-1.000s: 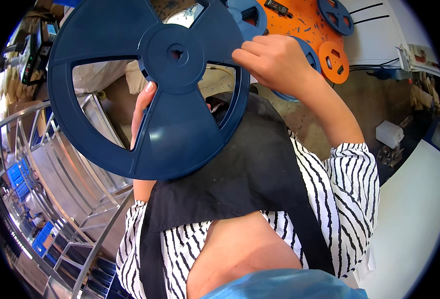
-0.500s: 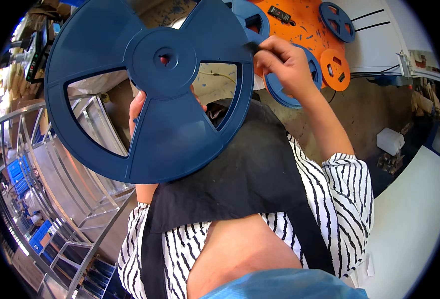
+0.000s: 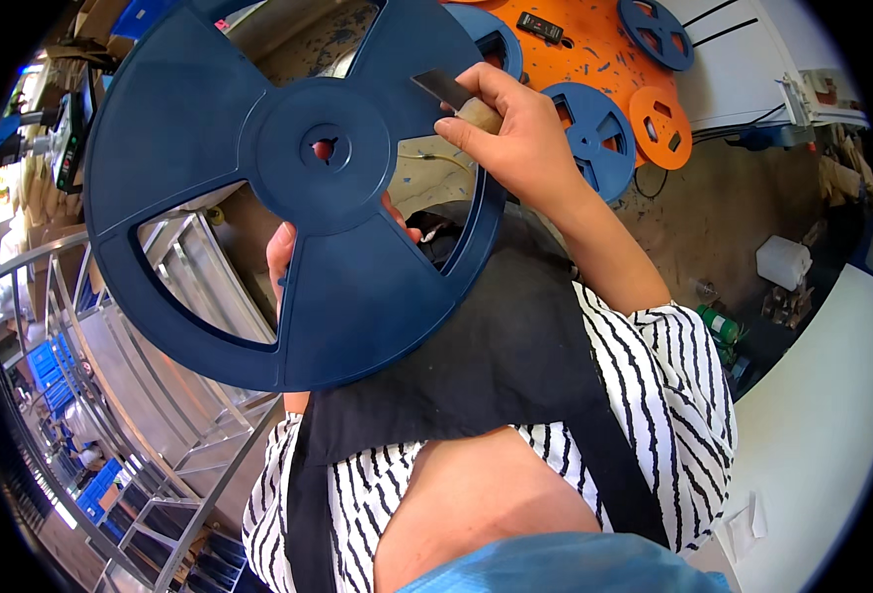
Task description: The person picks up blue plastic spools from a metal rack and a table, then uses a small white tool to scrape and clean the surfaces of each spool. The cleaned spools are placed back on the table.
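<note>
Left hand [image 3: 280, 253] of yours is clamped on the large dark blue reel [image 3: 298, 188] from behind: thumb at the edge of the lower-left window, fingertips showing through the right window, palm hidden by the plastic. Right hand [image 3: 521, 138] is closed around the pale handle [image 3: 480, 116] of a flat blade [image 3: 439, 88]. Your hands are apart. Blade points up-left, over the reel's upper-right part; can't tell if it touches.

Reel fills the upper left and centre of the frame, flat face toward you, top cut off by the frame edge. Something reddish shows through its hub hole, can't tell what. Your black apron [image 3: 436, 366] is behind its lower-right rim.

Orange worktop [image 3: 594, 61] is at upper right, dotted with blue scraps. On it: black handheld device [image 3: 540, 27] near the top edge, small dark blue reel [image 3: 656, 32] to the right of that. Lower down, a mid-blue reel [image 3: 584, 143] sits just beside an orange disc [image 3: 662, 128], both near the worktop's lower edge. Another blue reel [image 3: 512, 47] is partly hidden behind your big one.

Metal rack [image 3: 125, 351] at left, white container [image 3: 783, 263] on the floor at right.
</note>
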Demonstrator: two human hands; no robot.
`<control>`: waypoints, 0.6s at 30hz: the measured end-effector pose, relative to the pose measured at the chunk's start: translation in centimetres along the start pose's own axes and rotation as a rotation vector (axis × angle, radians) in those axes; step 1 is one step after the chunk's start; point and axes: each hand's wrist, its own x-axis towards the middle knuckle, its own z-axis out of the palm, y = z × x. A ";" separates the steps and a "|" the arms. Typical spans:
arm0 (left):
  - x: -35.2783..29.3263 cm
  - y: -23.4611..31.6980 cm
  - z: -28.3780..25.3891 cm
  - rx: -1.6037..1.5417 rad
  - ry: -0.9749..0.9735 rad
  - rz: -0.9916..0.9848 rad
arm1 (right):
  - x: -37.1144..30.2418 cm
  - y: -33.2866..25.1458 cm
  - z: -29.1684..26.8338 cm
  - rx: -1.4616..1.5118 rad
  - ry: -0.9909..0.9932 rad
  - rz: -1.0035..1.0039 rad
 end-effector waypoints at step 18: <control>-0.1 -0.1 -1.7 -0.078 -0.030 -0.068 | 0.1 0.5 0.0 0.047 -0.114 0.132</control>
